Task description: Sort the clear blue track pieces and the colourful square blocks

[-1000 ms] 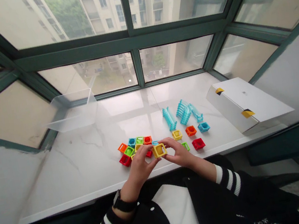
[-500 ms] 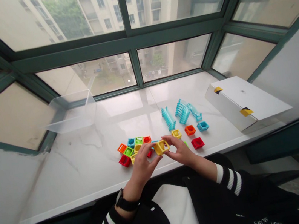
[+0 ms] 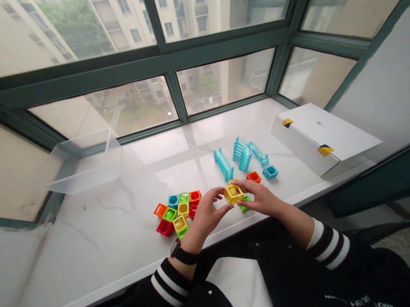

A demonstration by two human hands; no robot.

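Observation:
A hollow yellow toy block (image 3: 233,194) is held up over the sill between my two hands. My left hand (image 3: 209,214) pinches its left side with thumb and fingertips. On its right side, the fingers of my right hand (image 3: 262,199) grip it. A green block (image 3: 245,203) lies just under my right fingers, partly covered. Beside my left hand sits a group of coloured blocks, among them a yellow one (image 3: 180,224), a red one (image 3: 165,227) and a blue one (image 3: 173,201). Behind my right hand are an orange block (image 3: 253,177) and a blue block (image 3: 270,172).
Clear blue track pieces (image 3: 242,153) lie farther back on the white sill (image 3: 123,230). A transparent plastic bin (image 3: 85,165) stands at the left. To the right is a white box (image 3: 327,133) with yellow-and-black tabs. Green-framed windows (image 3: 175,95) border the sill.
Both hands have moved right with the yellow block, away from the block group. The block has turned in my fingers. My right hand now hides the red block at the right. The view has shifted slightly.

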